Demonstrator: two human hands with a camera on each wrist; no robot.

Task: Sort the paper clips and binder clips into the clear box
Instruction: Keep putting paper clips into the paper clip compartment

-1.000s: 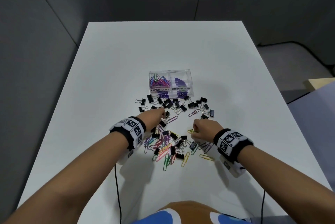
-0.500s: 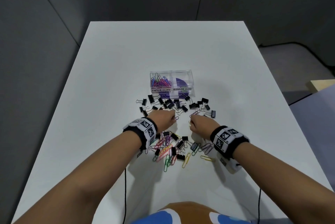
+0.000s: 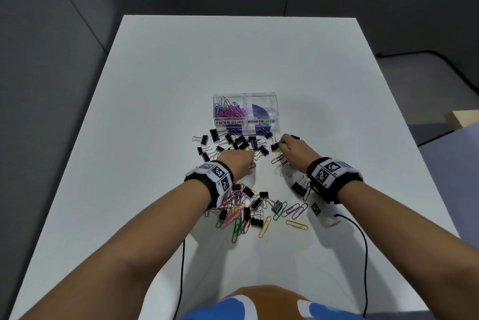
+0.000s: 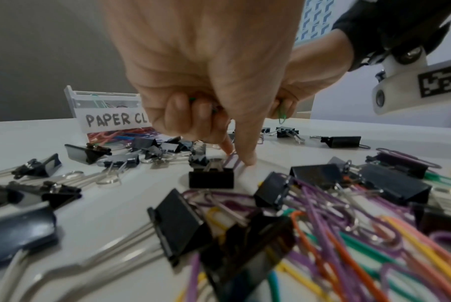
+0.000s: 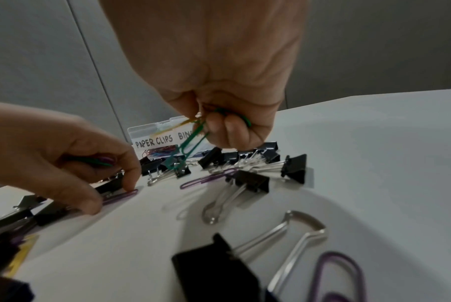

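Observation:
The clear box [image 3: 275, 102] stands mid-table, labelled PAPER CLIPS on the left and BINDER CLIPS on the right. Coloured paper clips [image 3: 229, 110] fill the left compartment. Black binder clips [image 3: 252, 141] lie scattered in front of it. My left hand [image 3: 250, 163] holds green and purple paper clips [image 5: 100, 160] in its curled fingers. Its thumb and forefinger pinch a purple paper clip [image 5: 119, 196] that lies on the table. My right hand [image 3: 282, 145], just before the box's right half, grips a green paper clip [image 5: 190, 139] and a yellow one.
A mixed pile of coloured paper clips and binder clips [image 3: 243, 213] lies near my left wrist. One binder clip [image 3: 299, 187] sits by my right wrist. Cables run from both wrists off the white table's [image 3: 155, 112] near edge. Grey walls stand around it.
Both hands have moved forward from the near pile towards the box. The right hand went furthest, up to the binder clips in front of the box's right half.

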